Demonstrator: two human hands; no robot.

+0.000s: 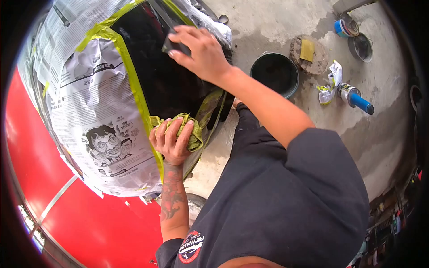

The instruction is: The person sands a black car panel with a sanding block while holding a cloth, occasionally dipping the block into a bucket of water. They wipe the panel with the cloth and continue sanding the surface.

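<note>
My right hand [196, 51] presses a dark sanding block [175, 46] against the glossy black car panel [156, 71], fingers curled over its top. Lower down, my left hand [173, 139] grips a bunched yellow-green cloth [195, 139] and rests at the panel's lower edge. Yellow-green masking tape [134, 87] borders the panel. Beyond the tape, newspaper sheets [100, 107] cover the bodywork around it. Light reflections show on the panel's upper part.
On the concrete floor to the right are a dark bucket [274, 75], a round stone-like slab [308, 67] with a yellow sponge [307, 50], a can with a blue roll [359, 102], crumpled paper [330, 82] and an open tin [346, 28]. A red surface [98, 219] lies at lower left.
</note>
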